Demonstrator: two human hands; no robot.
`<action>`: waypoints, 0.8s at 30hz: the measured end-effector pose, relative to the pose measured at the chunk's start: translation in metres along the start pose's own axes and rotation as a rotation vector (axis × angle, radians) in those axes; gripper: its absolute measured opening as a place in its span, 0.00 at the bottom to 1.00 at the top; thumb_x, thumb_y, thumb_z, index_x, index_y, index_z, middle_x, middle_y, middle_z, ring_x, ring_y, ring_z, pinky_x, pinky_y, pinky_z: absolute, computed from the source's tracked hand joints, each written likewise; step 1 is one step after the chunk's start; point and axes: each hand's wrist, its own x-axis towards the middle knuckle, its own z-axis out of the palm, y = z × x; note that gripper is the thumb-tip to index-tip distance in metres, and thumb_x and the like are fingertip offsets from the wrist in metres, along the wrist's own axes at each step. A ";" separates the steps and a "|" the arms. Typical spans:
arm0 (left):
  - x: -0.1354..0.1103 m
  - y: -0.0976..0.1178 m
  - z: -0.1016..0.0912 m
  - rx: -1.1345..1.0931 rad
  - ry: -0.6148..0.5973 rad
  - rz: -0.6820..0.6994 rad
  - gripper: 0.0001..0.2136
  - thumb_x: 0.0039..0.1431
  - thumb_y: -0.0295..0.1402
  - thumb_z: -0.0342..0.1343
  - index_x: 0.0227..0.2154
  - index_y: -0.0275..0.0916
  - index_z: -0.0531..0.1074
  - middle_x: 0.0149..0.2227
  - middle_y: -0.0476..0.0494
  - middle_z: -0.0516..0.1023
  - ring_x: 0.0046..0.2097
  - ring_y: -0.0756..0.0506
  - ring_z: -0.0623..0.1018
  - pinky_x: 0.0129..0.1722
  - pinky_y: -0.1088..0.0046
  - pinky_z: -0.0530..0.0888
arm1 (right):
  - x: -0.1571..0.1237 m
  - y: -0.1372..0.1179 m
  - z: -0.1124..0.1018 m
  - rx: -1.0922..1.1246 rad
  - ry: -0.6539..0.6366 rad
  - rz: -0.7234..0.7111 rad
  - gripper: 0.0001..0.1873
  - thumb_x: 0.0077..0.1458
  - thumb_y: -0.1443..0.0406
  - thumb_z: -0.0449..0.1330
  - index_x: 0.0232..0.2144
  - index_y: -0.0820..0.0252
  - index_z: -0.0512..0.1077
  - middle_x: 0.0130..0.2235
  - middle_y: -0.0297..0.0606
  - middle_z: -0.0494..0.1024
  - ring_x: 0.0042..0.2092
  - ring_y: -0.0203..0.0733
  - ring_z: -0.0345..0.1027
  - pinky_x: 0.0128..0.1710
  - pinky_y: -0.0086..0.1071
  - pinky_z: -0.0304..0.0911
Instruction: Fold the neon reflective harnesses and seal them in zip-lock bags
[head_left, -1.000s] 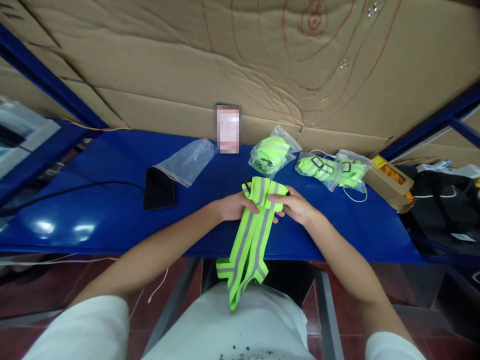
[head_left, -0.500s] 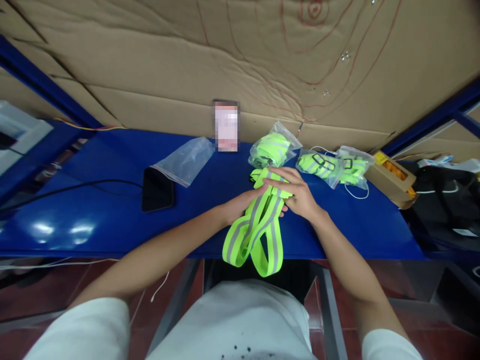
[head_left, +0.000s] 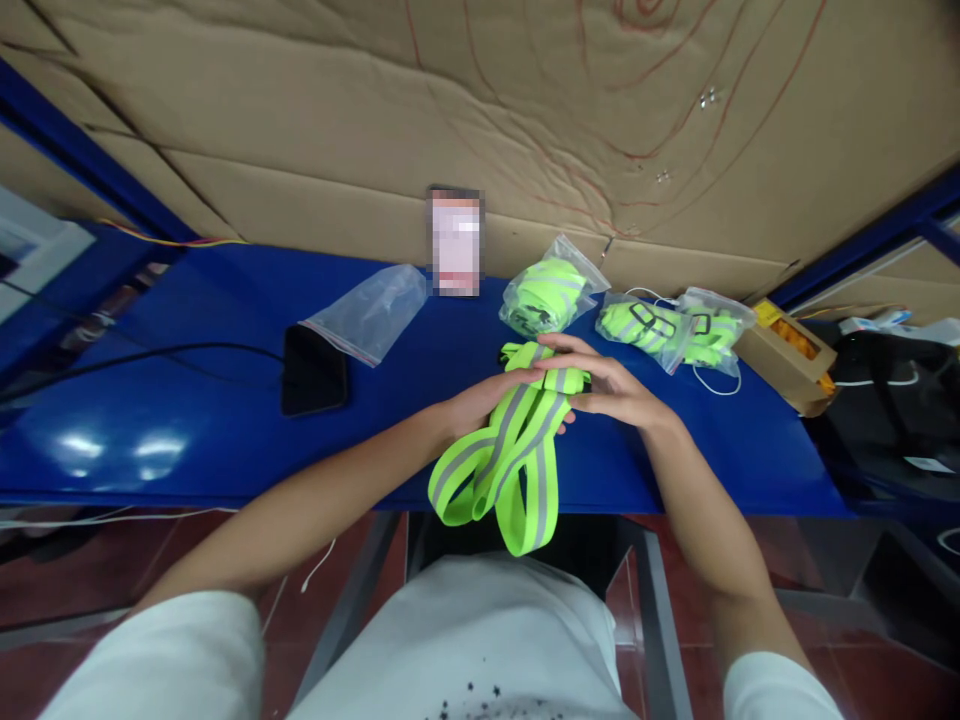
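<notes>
A neon yellow-green reflective strap with a grey stripe is folded into a bundle over the front of the table. My left hand grips the bundle from the left, and its fingertips show beneath the strap on the right. My right hand lies over the top right of the bundle, fingers pressed on a band that crosses the lengths. Long loops hang below both hands past the table edge. A clear bag of similar straps sits just beyond the hands.
Two more bagged straps lie to the right, beside a cardboard box. An unfilled zip bag and a black phone-like device with a cable are on the left. A blurred-out upright screen leans against the cardboard wall.
My right hand has shifted slightly right, with its fingers laid across the band. The hanging loops have swung a little left and spread. The view has tilted slightly.
</notes>
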 end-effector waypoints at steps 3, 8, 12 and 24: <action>0.000 0.001 -0.001 0.073 0.107 0.110 0.18 0.58 0.40 0.62 0.46 0.32 0.77 0.40 0.32 0.84 0.40 0.39 0.83 0.41 0.63 0.78 | 0.002 0.004 0.001 0.200 0.215 0.101 0.24 0.58 0.56 0.64 0.56 0.44 0.71 0.67 0.32 0.62 0.70 0.49 0.49 0.70 0.46 0.46; -0.001 -0.002 -0.004 0.218 0.135 0.189 0.21 0.57 0.44 0.64 0.46 0.32 0.77 0.43 0.30 0.83 0.40 0.38 0.84 0.40 0.62 0.79 | 0.006 0.017 0.013 0.517 0.363 0.392 0.31 0.52 0.54 0.69 0.57 0.49 0.70 0.54 0.38 0.77 0.51 0.47 0.73 0.46 0.40 0.73; -0.001 -0.005 -0.005 0.270 0.113 0.204 0.21 0.58 0.44 0.63 0.46 0.32 0.77 0.45 0.30 0.83 0.42 0.38 0.84 0.42 0.62 0.79 | 0.007 0.011 0.021 0.594 0.340 0.452 0.31 0.46 0.59 0.73 0.53 0.53 0.72 0.42 0.36 0.81 0.32 0.41 0.74 0.25 0.32 0.71; 0.003 -0.008 -0.016 -0.073 -0.031 0.258 0.27 0.56 0.52 0.62 0.49 0.35 0.76 0.45 0.36 0.82 0.47 0.36 0.81 0.49 0.62 0.75 | 0.003 0.004 0.030 -0.120 0.455 -0.005 0.16 0.57 0.63 0.64 0.49 0.48 0.77 0.51 0.35 0.79 0.48 0.48 0.76 0.50 0.45 0.72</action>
